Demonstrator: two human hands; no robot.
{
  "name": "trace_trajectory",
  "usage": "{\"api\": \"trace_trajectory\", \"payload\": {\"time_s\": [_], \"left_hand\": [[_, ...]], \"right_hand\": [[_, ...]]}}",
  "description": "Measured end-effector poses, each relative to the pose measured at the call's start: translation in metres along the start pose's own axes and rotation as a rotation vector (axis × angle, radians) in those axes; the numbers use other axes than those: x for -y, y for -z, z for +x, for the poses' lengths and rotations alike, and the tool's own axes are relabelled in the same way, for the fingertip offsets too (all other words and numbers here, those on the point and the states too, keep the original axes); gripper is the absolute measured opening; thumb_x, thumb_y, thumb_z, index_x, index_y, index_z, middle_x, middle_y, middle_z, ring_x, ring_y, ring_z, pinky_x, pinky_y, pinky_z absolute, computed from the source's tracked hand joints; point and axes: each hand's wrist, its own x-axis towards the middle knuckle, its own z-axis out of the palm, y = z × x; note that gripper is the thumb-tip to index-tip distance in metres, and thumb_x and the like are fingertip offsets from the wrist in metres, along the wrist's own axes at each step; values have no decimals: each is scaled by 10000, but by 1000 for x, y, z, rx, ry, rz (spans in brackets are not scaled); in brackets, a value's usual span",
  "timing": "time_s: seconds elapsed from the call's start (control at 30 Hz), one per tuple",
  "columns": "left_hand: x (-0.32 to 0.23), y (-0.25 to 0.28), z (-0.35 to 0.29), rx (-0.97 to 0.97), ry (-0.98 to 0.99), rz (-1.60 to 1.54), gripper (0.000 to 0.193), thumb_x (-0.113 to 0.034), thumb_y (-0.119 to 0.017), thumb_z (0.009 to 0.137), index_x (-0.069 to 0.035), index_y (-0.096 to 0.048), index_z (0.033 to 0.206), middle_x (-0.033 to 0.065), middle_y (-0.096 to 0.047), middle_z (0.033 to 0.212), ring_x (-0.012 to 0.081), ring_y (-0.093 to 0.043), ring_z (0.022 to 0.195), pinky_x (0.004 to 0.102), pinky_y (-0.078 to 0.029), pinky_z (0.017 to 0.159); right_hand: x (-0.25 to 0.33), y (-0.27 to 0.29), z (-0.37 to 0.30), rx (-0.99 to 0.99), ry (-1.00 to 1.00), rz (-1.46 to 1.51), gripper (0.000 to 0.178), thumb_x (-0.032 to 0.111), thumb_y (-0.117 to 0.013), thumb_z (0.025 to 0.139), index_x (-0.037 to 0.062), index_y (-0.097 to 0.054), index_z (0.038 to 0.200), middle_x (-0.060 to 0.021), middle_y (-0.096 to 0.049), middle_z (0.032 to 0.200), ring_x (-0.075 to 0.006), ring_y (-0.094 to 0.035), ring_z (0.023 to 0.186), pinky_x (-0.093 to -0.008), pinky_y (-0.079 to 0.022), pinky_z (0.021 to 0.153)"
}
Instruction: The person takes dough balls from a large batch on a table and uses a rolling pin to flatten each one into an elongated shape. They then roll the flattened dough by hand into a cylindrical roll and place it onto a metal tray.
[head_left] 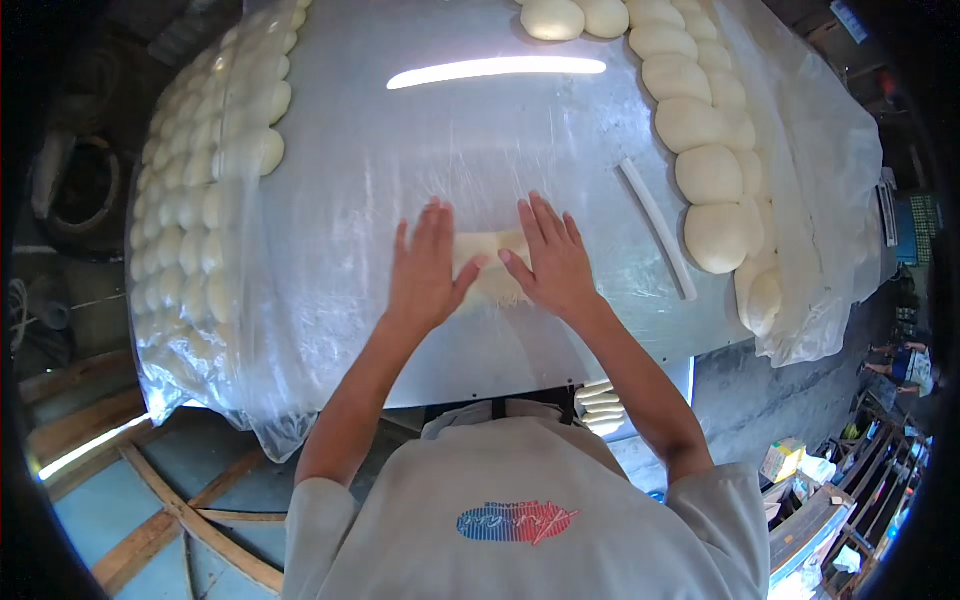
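The flat dough (485, 244) lies on the table (350, 180) at 3 o'clock from the left hand (422, 272) and 9 o'clock from the right hand (555, 262), both close, fingers open, its long way partly hidden.

Tabletop (350, 190): free beyond left hand (428, 262) and right hand (552, 255)
Left dough (192, 245): blocks leftward passage
White rod (657, 230): obstructs rightward passage
Right dough (710, 175): stands beyond rod
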Motion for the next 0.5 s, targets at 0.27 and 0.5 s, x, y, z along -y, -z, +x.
{"api": "trace_trajectory", "payload": {"time_s": [0.27, 0.5], "left_hand": [[-20, -76, -110, -41, -9, -54, 930, -529, -596, 822, 92, -250, 1421, 270, -221, 1497, 385, -201, 1410, 628, -128, 1100], [-9, 7, -77, 218, 104, -201, 820, -444, -678, 795, 9, -351, 1395, 201, -336, 1451, 305, -318, 1368, 608, -207, 1083]], "right_hand": [[39, -30, -104, 92, -70, 17, 784, 460, -566, 864, -86, -341, 1381, -258, -319, 1455, -364, -252, 1397, -570, -182, 1113], [15, 13, -61, -161, -3, 134, 571, 452, -561, 879, -20, -536, 1200, -230, -500, 1285, -386, -464, 1218, -557, -320, 1043]]}}
